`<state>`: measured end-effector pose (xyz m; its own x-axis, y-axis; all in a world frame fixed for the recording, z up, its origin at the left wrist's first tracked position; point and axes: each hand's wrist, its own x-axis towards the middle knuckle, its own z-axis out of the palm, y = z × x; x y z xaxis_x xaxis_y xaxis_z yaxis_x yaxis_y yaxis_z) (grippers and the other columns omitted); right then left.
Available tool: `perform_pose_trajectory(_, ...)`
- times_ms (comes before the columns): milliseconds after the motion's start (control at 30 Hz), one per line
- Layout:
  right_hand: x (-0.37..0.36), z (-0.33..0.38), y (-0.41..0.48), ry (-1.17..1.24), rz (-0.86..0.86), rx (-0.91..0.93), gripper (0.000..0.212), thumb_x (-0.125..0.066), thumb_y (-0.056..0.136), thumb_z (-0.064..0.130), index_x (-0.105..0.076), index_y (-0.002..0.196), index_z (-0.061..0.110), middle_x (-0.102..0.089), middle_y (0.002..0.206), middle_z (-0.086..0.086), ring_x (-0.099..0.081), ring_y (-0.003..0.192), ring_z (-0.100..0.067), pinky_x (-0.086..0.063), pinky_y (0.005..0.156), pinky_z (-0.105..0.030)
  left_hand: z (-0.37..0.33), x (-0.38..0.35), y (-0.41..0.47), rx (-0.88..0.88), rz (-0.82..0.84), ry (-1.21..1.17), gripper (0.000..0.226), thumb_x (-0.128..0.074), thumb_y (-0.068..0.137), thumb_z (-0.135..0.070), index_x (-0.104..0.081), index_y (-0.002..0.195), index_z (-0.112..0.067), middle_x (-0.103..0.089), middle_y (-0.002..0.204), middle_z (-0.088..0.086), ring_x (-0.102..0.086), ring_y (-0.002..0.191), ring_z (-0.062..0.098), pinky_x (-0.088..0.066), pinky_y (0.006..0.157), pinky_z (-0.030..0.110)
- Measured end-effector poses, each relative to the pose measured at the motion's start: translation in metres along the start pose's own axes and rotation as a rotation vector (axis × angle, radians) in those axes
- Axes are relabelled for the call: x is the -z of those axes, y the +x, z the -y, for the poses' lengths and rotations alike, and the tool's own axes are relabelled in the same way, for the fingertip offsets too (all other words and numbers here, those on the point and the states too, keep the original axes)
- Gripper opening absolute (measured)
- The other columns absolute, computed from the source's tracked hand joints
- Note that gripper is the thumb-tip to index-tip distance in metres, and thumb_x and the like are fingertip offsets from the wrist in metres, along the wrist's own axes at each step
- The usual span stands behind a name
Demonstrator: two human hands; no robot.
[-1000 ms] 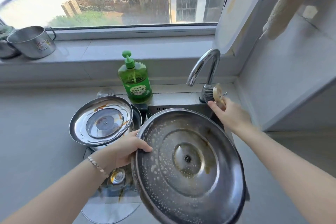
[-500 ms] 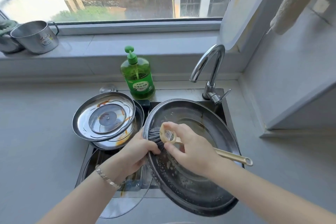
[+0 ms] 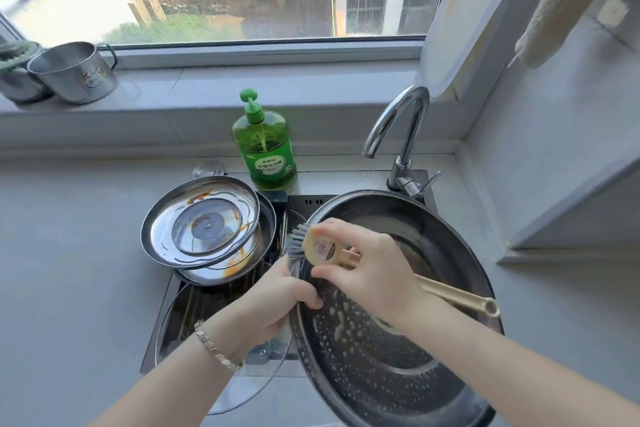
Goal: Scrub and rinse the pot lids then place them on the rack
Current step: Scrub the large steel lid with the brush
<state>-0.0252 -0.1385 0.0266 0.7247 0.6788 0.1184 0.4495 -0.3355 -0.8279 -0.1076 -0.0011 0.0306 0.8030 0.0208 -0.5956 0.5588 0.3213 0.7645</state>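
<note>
A large steel pot lid (image 3: 398, 364), inside up and flecked with suds, tilts over the sink. My left hand (image 3: 273, 302) grips its left rim. My right hand (image 3: 370, 270) holds a beige dish brush (image 3: 320, 248) by the head end, its grey bristles pressed on the lid's upper left rim and its handle pointing right. Two smaller steel lids (image 3: 204, 222), streaked with orange grease, are stacked at the sink's left. A glass lid (image 3: 221, 388) lies lower in the sink, partly under my left arm.
A green dish soap bottle (image 3: 263, 146) stands behind the sink, with the chrome tap (image 3: 401, 135) to its right. Steel mugs (image 3: 74, 73) sit on the window sill at left. A white board (image 3: 464, 10) leans in the right corner. Grey counter runs along both sides.
My right hand took the brush from beside the tap and brought it onto the lid, now scrubbing at the upper left rim. The lid has tipped lower.
</note>
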Motion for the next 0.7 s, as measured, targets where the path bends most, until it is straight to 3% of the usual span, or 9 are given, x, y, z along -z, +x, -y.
perform_pose_trajectory(33,0.001,-0.001,0.001,-0.023,-0.006,0.007,0.049,-0.08,0.069,0.028,-0.065,0.114,0.034,-0.066,0.111,0.017,-0.059,0.088,0.005,-0.046,0.077,-0.015,0.0,0.0,0.001,0.0,0.0,0.01,0.07,-0.051,0.051,0.015,-0.053,0.117,-0.009,-0.067,0.094,0.02,-0.066,0.085,0.034,-0.053,0.068,0.041)
perform_pose_trajectory(167,0.027,-0.021,0.027,-0.038,-0.195,-0.288,0.053,-0.079,0.07,0.029,-0.063,0.12,0.027,-0.069,0.109,0.007,-0.06,0.087,-0.002,-0.052,0.086,-0.029,0.003,-0.003,-0.001,-0.017,-0.027,0.108,0.075,-0.052,0.051,0.012,-0.053,0.117,-0.025,-0.068,0.101,0.017,-0.067,0.089,0.034,-0.055,0.072,0.042)
perform_pose_trajectory(300,0.004,0.009,-0.001,-0.015,0.046,-0.028,0.052,-0.078,0.071,0.028,-0.062,0.121,0.032,-0.062,0.123,0.012,-0.059,0.103,0.0,-0.049,0.093,-0.027,0.007,-0.002,0.0,-0.007,-0.103,0.192,0.07,-0.056,0.064,0.017,-0.047,0.125,-0.015,-0.064,0.105,0.014,-0.064,0.095,0.03,-0.054,0.079,0.044)
perform_pose_trajectory(333,0.006,0.006,0.001,-0.018,0.035,-0.037,0.052,-0.079,0.071,0.028,-0.062,0.12,0.033,-0.062,0.122,0.013,-0.06,0.102,-0.002,-0.05,0.091,-0.028,0.007,-0.002,-0.001,-0.021,-0.104,0.177,0.066,-0.054,0.066,0.02,-0.051,0.12,-0.017,-0.066,0.1,0.011,-0.065,0.093,0.028,-0.053,0.076,0.042)
perform_pose_trajectory(433,0.021,-0.011,0.025,-0.009,-0.186,-0.24,0.053,-0.078,0.07,0.028,-0.062,0.121,0.031,-0.067,0.113,0.01,-0.051,0.067,0.006,-0.053,0.081,-0.031,0.001,-0.008,-0.005,-0.06,-0.086,0.125,0.071,-0.054,0.053,0.014,-0.054,0.11,-0.028,-0.07,0.094,0.008,-0.068,0.085,0.026,-0.054,0.069,0.037)
perform_pose_trajectory(467,0.019,-0.009,0.024,-0.005,-0.192,-0.233,0.054,-0.078,0.071,0.028,-0.061,0.122,0.03,-0.067,0.114,0.009,-0.05,0.067,0.007,-0.053,0.083,-0.03,0.0,-0.008,-0.003,-0.066,-0.093,0.124,0.071,-0.053,0.051,0.012,-0.055,0.11,-0.027,-0.07,0.095,0.01,-0.068,0.086,0.028,-0.055,0.072,0.04)
perform_pose_trajectory(533,0.006,0.008,0.01,-0.011,-0.075,-0.072,0.055,-0.079,0.071,0.027,-0.061,0.123,0.03,-0.063,0.121,0.012,-0.059,0.091,0.004,-0.05,0.09,-0.028,-0.004,-0.007,0.0,-0.077,-0.102,0.151,0.062,-0.054,0.05,0.008,-0.059,0.105,-0.02,-0.07,0.095,0.013,-0.067,0.089,0.03,-0.054,0.08,0.046)
perform_pose_trajectory(600,0.005,0.014,0.003,-0.003,-0.016,0.003,0.054,-0.079,0.071,0.025,-0.061,0.122,0.029,-0.063,0.121,0.011,-0.059,0.099,-0.001,-0.049,0.089,-0.024,-0.007,-0.003,0.0,-0.105,-0.109,0.163,0.059,-0.053,0.048,0.008,-0.06,0.1,-0.019,-0.071,0.089,0.008,-0.068,0.084,0.024,-0.054,0.075,0.041)
perform_pose_trajectory(700,0.035,-0.013,0.031,0.03,-0.264,-0.255,0.051,-0.079,0.072,0.023,-0.063,0.12,0.023,-0.068,0.109,0.008,-0.06,0.085,-0.003,-0.047,0.079,-0.021,-0.008,-0.003,-0.005,-0.14,-0.072,0.141,0.071,-0.051,0.049,0.011,-0.055,0.108,-0.028,-0.072,0.081,-0.002,-0.069,0.075,0.017,-0.054,0.064,0.031)
